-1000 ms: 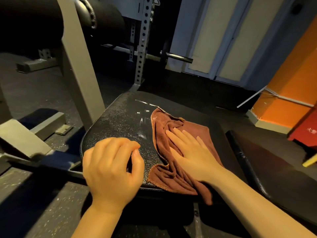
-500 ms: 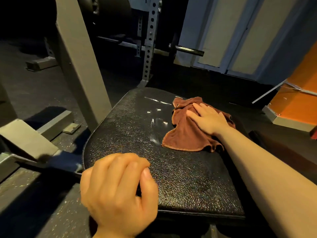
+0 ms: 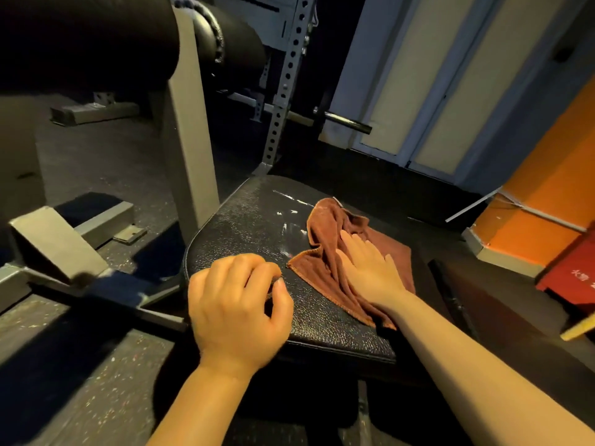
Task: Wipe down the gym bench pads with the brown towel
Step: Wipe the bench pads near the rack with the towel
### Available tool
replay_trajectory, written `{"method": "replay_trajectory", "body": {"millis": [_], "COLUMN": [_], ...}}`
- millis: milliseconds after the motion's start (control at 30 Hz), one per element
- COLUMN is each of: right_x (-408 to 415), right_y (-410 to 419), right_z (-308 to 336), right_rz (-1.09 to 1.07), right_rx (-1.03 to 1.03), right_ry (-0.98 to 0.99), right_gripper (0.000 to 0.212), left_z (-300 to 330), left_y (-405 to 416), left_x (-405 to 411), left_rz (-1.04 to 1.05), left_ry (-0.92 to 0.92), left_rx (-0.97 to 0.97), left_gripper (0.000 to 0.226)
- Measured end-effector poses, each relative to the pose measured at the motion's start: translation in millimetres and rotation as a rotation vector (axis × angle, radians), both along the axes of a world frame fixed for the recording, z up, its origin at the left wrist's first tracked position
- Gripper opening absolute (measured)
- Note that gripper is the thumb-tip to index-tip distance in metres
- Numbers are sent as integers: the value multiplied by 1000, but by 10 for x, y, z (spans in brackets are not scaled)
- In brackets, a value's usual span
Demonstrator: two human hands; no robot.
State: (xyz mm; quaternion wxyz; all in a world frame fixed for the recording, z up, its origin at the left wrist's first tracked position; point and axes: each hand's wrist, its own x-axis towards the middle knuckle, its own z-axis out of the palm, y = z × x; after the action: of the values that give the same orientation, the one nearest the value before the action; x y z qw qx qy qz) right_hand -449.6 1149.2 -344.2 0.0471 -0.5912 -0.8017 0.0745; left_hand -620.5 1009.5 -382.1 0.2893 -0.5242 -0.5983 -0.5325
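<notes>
While your right hand [image 3: 370,268] lies flat with straight fingers pressing the brown towel [image 3: 325,252] onto the black seat pad [image 3: 244,226], arm reaching forward, your left hand [image 3: 235,304] hovers over the pad's near edge, fingers curled, grasping nothing.

Gym: squat rack [image 3: 286,82], barbell [image 3: 346,121], bench pad [image 3: 244,226]

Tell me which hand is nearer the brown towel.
Right. The right hand lies flat on the brown towel, pressing it to the bench pad. The left hand is curled at the pad's near left edge, clear of the towel.
</notes>
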Motion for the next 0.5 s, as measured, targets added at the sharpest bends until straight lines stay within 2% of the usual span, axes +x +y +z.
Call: {"method": "replay_trajectory", "body": {"millis": [200,367,500], "right_x": [43,13,-14], "right_y": [-701,-831,-475], "right_z": [85,132,136], "right_rz": [125,185,169], "right_rx": [-36,-51,-68], "right_ry": [-8,-69,-71], "right_gripper": [51,53,55], "left_z": [45,37,24], "left_y": [-69,-71,-39], "left_x": [107,85,99], "left_rz": [-9,-10,40], "left_ry": [-285,-227,-162], "left_rx": [-70,-32,-13], "left_gripper": [20,19,20]}}
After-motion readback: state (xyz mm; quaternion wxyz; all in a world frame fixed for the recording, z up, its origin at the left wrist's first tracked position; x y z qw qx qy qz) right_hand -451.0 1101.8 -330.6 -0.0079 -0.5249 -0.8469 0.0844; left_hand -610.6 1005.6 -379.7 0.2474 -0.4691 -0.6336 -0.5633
